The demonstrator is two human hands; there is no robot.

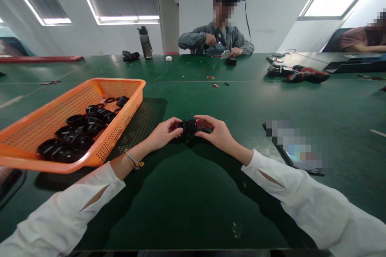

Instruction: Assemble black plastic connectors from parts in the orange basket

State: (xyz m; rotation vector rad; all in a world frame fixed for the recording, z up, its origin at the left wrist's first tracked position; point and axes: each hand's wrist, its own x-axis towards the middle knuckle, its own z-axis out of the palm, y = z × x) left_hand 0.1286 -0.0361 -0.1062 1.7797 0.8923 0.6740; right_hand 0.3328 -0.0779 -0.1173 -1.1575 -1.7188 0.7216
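Note:
Between my two hands, just above the green table (187,192), lies a black ribbed cylindrical fitting (189,126), held level. My left hand (164,133) pinches its narrower left end between thumb and fingers. At the wider right end, my right hand (217,132) closes on it with the fingertips and thumb; a dark reddish patch shows between those fingers, too unclear to name. To the left stands an orange perforated basket (120,140) with several black ring-shaped and cylindrical parts (87,124) heaped inside.
A phone-like flat device (292,148) lies right of my right arm. Across the table a person in a grey jacket (199,40) holds a dark hand tool. A bottle (145,43), a white cap (168,58) and a black-and-red tool (301,74) stand or lie farther back.

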